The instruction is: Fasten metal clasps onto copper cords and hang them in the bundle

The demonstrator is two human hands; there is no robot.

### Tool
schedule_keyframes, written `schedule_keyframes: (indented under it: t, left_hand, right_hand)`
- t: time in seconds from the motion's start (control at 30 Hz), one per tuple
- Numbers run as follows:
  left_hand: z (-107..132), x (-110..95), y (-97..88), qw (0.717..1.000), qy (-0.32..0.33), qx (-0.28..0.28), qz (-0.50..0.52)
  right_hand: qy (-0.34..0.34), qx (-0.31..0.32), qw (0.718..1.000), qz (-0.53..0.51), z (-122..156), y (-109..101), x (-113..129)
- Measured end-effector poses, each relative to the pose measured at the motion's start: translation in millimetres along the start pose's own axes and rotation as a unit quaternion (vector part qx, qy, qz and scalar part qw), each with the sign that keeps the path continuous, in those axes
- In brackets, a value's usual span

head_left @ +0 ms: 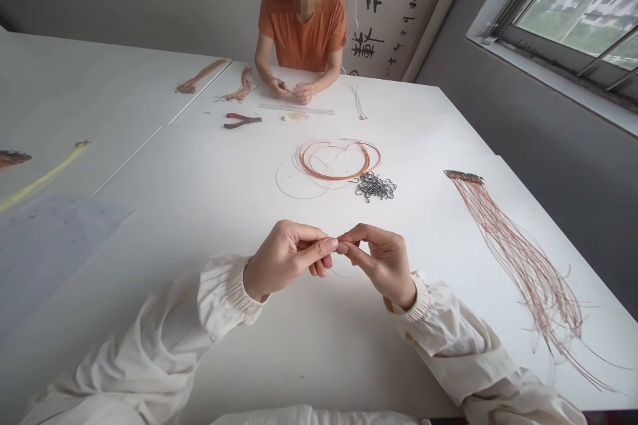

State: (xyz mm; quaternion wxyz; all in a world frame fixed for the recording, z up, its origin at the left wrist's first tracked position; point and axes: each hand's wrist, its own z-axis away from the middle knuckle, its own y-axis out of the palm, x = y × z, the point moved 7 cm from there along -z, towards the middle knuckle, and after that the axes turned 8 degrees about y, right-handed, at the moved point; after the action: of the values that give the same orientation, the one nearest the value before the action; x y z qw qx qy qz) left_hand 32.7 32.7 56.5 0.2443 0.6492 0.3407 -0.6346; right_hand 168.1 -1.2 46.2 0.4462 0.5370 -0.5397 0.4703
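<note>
Close together above the table, my left hand (pixel 294 252) and my right hand (pixel 381 257) meet at the fingertips, both closed in a pinch. A short curve of thin line (pixel 341 274) shows below the left fingers. What sits between the right thumb and forefinger is too small to make out. Just beyond my hands lies a loose coil of thin copper-coloured line (pixel 366 163). A heap of dark metal hooks (pixel 376 187) touches its near right side. To my right, a bundle of copper-coloured lines (pixel 518 246) fans out from a row of dark hooks (pixel 463 176).
Across the white table (pixel 219 212) sits a person in an orange shirt (pixel 304 36), hands together. Near them are red-handled pliers (pixel 242 121), a clear ruler (pixel 296 109) and more line bundles (pixel 242 86). A yellow bundle (pixel 47 176) and a translucent sheet (pixel 60 246) lie left.
</note>
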Motion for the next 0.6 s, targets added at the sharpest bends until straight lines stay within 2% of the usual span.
schedule_keyframes:
  t: [0.2, 0.4, 0.47, 0.6]
  left_hand:
    - [1, -5, -6.6, 0.998, 0.025, -0.052, -0.02]
    - [2, -12, -19.2, 0.99, 0.058, -0.123, -0.047]
    - [2, -12, -18.9, 0.99, 0.056, -0.121, -0.045]
    - [3, -10, -8.6, 0.994, 0.061, -0.084, -0.041]
  right_hand:
    - [0.065, 0.068, 0.992, -0.079, -5, 5, -9]
    - [0.036, -0.04, 0.996, -0.069, -7, -20, -4]
    - [0.044, -0.031, 0.998, -0.045, -7, -18, -3]
    - [0.055, 0.04, 0.997, -0.048, -5, 3, -2]
